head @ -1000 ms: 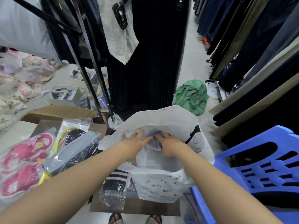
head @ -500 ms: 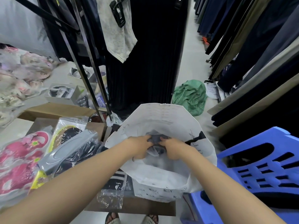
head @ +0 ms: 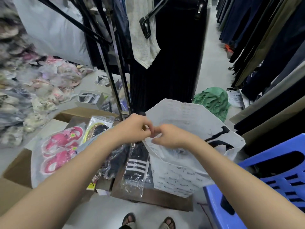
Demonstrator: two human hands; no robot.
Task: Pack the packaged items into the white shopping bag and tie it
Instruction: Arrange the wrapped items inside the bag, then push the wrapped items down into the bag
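Above the left edge of the white shopping bag [head: 189, 116], the 2 hands meet, fingertip to fingertip. The left hand [head: 137, 128] has its fingers bent tight, and it looks to pinch the thin rim of the bag. The right hand [head: 171, 136] has bent fingers too, but I cannot tell what it holds, if anything. The bag stands open on a cardboard box [head: 151, 198], just beside a blue plastic chair [head: 272, 171]. Its black handle [head: 221, 134] hangs loose on the far side. Something dark lies inside, too blurry to name.

I think the packing step is only partly done. The mouth of the bag is wide open and not tied. At least 3 packs wait outside it: the pink sandals pack [head: 61, 147], a yellow and black pack [head: 97, 131], and a black pack with white stripes [head: 137, 164] that touches the bag's side.

The next move, I would guess, needs 1 hand to keep the mouth open while the other picks up the nearest pack (the striped one is closest). The clear wrap looks slippery, so a firm hold would help.

A small dark word is printed again and again on the bag's front. It seems to start with "HEL", but I cannot read the rest.
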